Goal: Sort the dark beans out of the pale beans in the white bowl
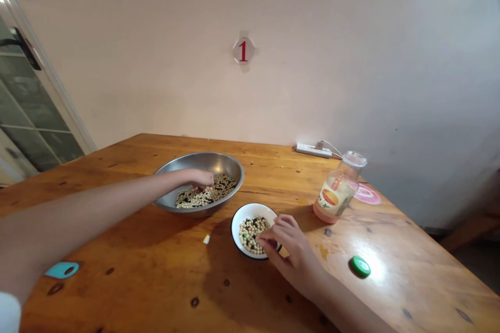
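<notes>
A large metal bowl (167,200) holds pale and dark beans (224,184). My left hand (203,179) reaches into it with curled fingers, their tips hidden down at the beans. A small white bowl (235,226) with a dark rim contains more pale beans (250,231), a few dark ones and a small green piece (245,236). Over its right side is my right hand (287,242), thumb and forefinger brought together in a pinch just above the beans. Whatever is between those fingertips is too small to make out.
Right of the bowls stands a lidless clear jar (336,195) with a fruit label. A green lid (360,266) lies nearer, and a pink disc (367,194) behind. A power strip (313,150) sits by the wall; a turquoise handle (63,270) shows at left.
</notes>
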{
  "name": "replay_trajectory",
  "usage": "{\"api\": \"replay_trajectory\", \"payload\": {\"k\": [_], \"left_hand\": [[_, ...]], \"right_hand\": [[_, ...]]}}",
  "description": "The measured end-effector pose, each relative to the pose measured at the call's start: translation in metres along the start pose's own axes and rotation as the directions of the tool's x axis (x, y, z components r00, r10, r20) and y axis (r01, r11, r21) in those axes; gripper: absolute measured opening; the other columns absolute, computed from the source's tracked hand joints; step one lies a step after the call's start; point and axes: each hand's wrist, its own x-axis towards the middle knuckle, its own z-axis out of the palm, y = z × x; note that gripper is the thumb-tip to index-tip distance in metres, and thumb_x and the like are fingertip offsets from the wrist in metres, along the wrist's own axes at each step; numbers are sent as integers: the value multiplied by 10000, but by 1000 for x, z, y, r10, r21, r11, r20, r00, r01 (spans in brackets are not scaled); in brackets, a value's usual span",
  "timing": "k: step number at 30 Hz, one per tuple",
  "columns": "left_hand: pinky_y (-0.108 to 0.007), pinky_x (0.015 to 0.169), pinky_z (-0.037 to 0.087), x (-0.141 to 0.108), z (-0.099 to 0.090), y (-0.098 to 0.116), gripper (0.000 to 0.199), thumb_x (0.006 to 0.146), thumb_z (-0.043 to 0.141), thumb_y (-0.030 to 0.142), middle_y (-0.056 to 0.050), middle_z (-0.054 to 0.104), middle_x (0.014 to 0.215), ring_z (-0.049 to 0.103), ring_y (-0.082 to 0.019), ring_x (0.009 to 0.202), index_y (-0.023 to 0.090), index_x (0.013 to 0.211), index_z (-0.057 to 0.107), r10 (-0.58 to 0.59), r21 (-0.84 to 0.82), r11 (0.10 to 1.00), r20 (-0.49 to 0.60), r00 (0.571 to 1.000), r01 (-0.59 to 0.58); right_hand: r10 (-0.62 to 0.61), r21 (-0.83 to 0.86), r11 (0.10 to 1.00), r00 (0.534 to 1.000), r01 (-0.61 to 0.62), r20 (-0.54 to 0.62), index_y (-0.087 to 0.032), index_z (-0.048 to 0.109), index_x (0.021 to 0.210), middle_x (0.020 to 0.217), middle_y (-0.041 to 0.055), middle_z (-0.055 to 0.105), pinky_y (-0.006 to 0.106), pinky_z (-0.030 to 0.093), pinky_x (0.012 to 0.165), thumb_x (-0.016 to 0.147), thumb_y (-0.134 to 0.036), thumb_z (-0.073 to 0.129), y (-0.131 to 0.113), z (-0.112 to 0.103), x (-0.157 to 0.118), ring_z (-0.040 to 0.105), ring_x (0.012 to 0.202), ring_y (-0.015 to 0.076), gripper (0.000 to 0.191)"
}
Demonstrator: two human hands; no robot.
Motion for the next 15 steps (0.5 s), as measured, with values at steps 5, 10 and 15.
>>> {"api": "replay_trajectory", "payload": {"k": [5,10,15], "left_hand": [[-324,528,450,-24,16,17,124,572,679,190,16,450,463,391,-110,407,187,581,555,-162,155,977,95,982,146],[-260,516,393,-44,31,30,175,610,679,177,32,416,453,376,-103,431,177,505,539,-197,139,975,189,962,172],[-218,454,361,-43,30,26,179,570,723,100,49,445,432,351,-74,384,173,516,569,-212,6,977,207,955,215]], "right_hand": [[-23,6,1000,999,23,-30,-195,568,820,627,-30,589,336,392,788,871,-135,520,-1,0,1,499,582,108,92],[-27,21,999,999,28,-37,-197,557,819,638,-33,596,335,378,799,865,-125,533,-1,1,1,503,587,108,89],[-29,14,999,999,29,-29,-195,552,834,635,-35,591,337,375,797,863,-123,539,0,1,0,504,588,104,79]]}}
